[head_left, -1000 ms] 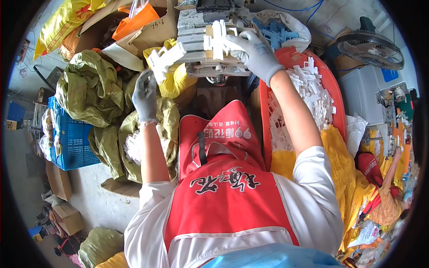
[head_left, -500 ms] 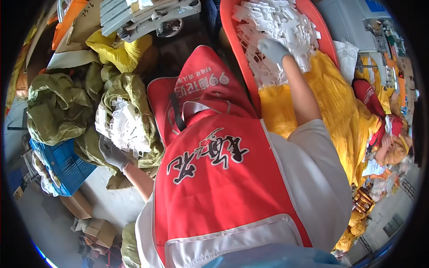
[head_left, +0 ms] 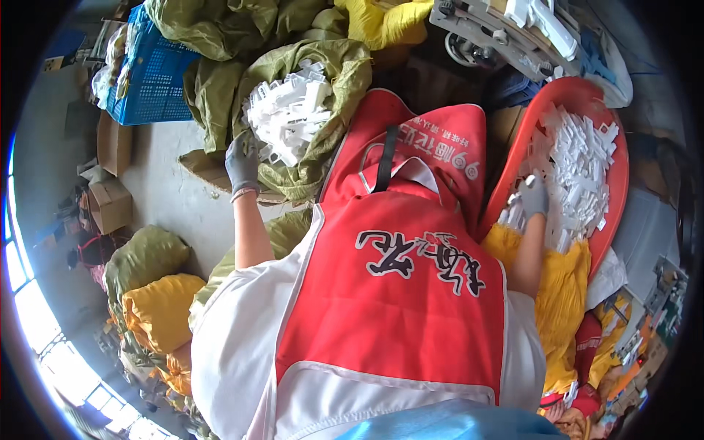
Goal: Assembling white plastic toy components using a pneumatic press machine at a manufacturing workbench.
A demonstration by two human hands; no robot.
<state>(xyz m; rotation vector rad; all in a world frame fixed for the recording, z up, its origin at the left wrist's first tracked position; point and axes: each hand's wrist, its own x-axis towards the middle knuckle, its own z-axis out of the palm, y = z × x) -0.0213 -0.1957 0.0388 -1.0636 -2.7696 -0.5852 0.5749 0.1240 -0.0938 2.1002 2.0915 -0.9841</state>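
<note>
My left hand (head_left: pixel 243 166), in a grey glove, is at the left rim of an olive woven sack (head_left: pixel 345 62), its fingers closed on the edge. White plastic parts (head_left: pixel 290 111) fill the sack's mouth. On the right, my gloved right hand (head_left: pixel 534 198) is over the near left part of a red tub (head_left: pixel 617 176). A small white plastic piece (head_left: pixel 529 180) shows at its curled fingertips. More white plastic parts (head_left: pixel 583 169) are heaped in the tub, some of them right beside the hand. Yellow woven fabric (head_left: pixel 561 268) hangs over the tub's near end.
A blue plastic crate (head_left: pixel 150 77) stands at the far left, near a cardboard box (head_left: pixel 110 205). Grey metal equipment (head_left: pixel 506 37) is at the back. Full green and yellow sacks (head_left: pixel 163 312) lie at the left. Another person's red clothing (head_left: pixel 589 337) shows at the lower right.
The view has turned left, so the scene sits further right. My right hand has drawn back from the heap toward the tub's near left side. My left hand stays at the olive sack's rim.
</note>
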